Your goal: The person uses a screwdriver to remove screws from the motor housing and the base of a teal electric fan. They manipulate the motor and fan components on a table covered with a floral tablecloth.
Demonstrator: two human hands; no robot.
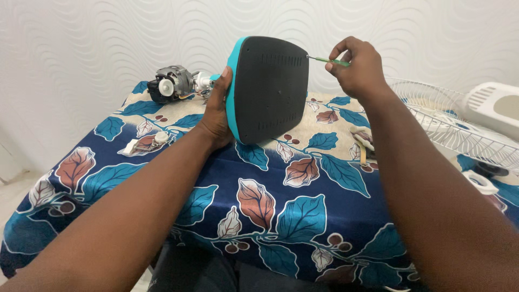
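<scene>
The fan base (268,89), a rounded black plate with a teal rim, stands on edge near the middle of the worktop (281,200), its dark underside facing the camera and its lower edge resting on the leaf-patterned cloth. The left hand (218,111) clasps it at its 9 o'clock side, grip pressed together around the teal rim, palm against the edge. At the base's 2 o'clock corner the tip of a green-handled screwdriver (328,60) meets the black plate; the right hand (358,67) holds the tool with its grip pinching the handle between thumb and fingertips.

Outward from there, at 10 o'clock of the base, a fan motor (175,82) with a white hub lies on the cloth near the wall. At 8 o'clock, well apart, sit small white parts (146,143). At 3 o'clock, just beyond the right forearm, lie a few small pale pieces (361,143), partly hidden. Farther at 3 o'clock a white wire fan guard (459,132) lies flat, with a white plastic housing (494,105) beyond it.
</scene>
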